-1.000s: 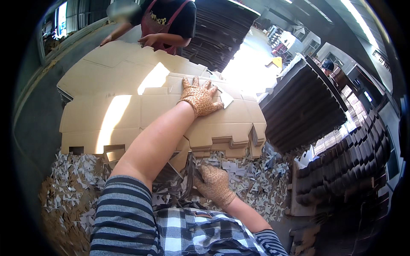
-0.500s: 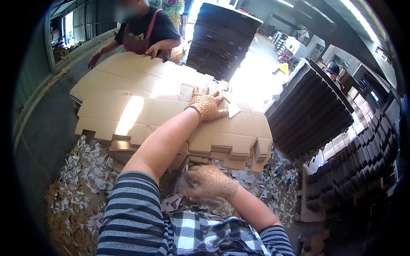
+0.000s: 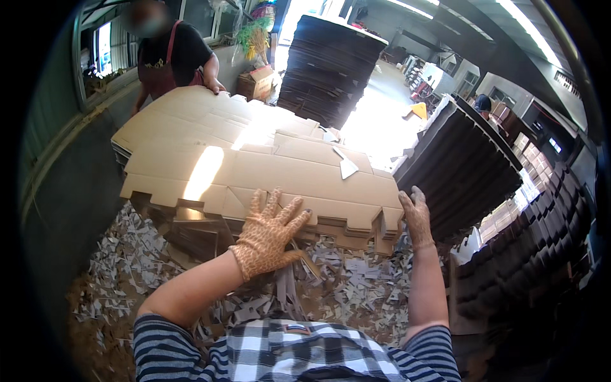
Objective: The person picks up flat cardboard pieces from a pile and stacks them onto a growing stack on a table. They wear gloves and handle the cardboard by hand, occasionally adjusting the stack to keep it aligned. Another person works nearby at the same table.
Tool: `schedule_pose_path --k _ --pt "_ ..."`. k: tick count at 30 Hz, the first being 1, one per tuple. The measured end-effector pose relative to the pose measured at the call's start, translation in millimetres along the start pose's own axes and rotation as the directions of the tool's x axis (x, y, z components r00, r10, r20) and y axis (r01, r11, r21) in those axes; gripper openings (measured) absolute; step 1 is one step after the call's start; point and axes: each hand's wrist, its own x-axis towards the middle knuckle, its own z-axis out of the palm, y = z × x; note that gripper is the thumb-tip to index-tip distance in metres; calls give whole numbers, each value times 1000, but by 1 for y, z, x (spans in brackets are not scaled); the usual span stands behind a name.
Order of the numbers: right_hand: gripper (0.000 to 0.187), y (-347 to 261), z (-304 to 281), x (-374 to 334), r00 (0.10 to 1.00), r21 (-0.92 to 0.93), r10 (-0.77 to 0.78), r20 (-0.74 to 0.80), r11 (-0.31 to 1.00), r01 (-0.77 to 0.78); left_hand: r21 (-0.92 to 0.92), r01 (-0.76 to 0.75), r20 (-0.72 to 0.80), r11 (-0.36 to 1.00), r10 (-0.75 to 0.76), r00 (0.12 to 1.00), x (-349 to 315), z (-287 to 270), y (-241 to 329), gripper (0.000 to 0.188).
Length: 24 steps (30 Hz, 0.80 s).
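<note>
A stack of flat, die-cut brown cardboard sheets (image 3: 299,167) lies in front of me, with notched near and right edges. My left hand (image 3: 270,234), in a tan patterned glove, rests at the stack's near edge with its fingers spread over the top sheet. At the right end of the stack, my right hand (image 3: 416,218), also gloved, has its fingers stretched upward beside the edges and grips nothing. Whether its palm touches the cardboard, I cannot tell. A small pale cardboard scrap (image 3: 345,167) lies on top of the stack.
Paper and cardboard offcuts (image 3: 356,280) cover the floor under and before the stack. Across it, a co-worker (image 3: 172,60) in a red apron touches the far edge. Tall dark stacks (image 3: 328,70) stand behind, with more dark stacks (image 3: 461,165) at the right.
My left hand has drawn back from the middle of the sheet to its near edge. My right hand has moved from below that edge to the stack's right end. The co-worker has shifted left.
</note>
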Motion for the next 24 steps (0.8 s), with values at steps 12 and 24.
schedule_pose_path --k 12,24 --pt "60 55 -28 18 835 355 -37 549 915 -193 -139 467 -402 873 -481 779 -52 60 87 76" --pt "68 83 -66 72 628 231 65 775 897 -378 -778 608 -58 156 -982 178 -17 66 128 123"
